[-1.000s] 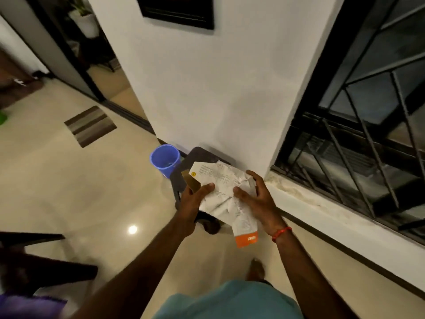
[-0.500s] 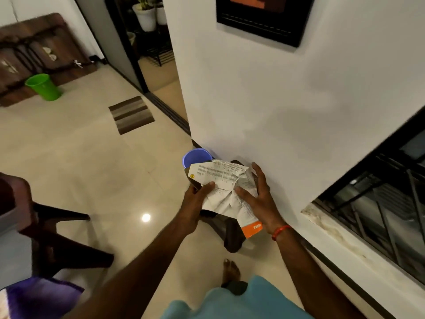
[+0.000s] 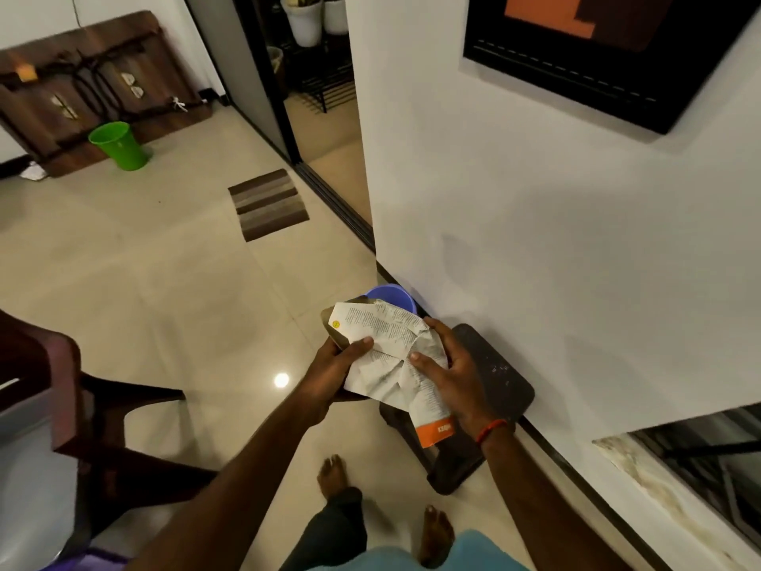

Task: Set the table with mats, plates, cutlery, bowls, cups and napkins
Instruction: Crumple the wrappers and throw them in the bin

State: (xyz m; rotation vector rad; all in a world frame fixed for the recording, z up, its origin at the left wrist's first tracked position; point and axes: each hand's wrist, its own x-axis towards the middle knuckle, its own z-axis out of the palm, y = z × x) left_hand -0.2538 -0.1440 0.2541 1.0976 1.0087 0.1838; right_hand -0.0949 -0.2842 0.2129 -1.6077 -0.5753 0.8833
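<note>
I hold a crumpled white printed paper wrapper (image 3: 391, 356) with an orange end, at chest height in front of me. My left hand (image 3: 333, 364) grips its left edge, thumb on top, together with a brown piece behind the paper. My right hand (image 3: 449, 372) grips the right side, thumb pressed onto the creased middle. No mats, plates, cutlery, bowls, cups or napkins show in the head view.
A small blue bin (image 3: 391, 296) stands on the floor against the white wall, just beyond the paper. A dark stool (image 3: 494, 377) sits under my right hand. A dark wooden chair (image 3: 82, 405) is at left. A green bin (image 3: 117, 146) and striped doormat (image 3: 267, 204) lie farther off.
My view has swung left and up, bringing the green bin and folded wooden table into sight. Both hands keep the same grip on the paper above the stool.
</note>
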